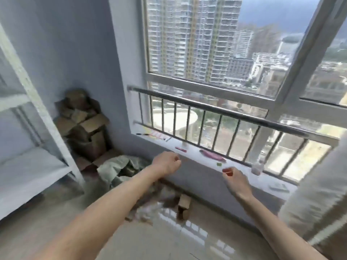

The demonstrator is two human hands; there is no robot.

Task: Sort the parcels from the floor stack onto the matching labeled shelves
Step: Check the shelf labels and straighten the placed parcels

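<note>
Head view: crumpled brown cardboard parcels point(82, 121) are heaped in the corner on the glossy tiled floor point(169, 241), with a grey-green plastic bag point(120, 169) slumped beside them. One small upright box point(184, 205) stands apart below the white windowsill point(244, 170), its long axis vertical. The left hand point(166, 163) is loosely curled, holding nothing I can make out (blur hides detail). The right hand point(235, 178) pinches something small and red. White metal shelves point(37, 162) stand at the left; a barred rail point(216, 121) guards the window.
</note>
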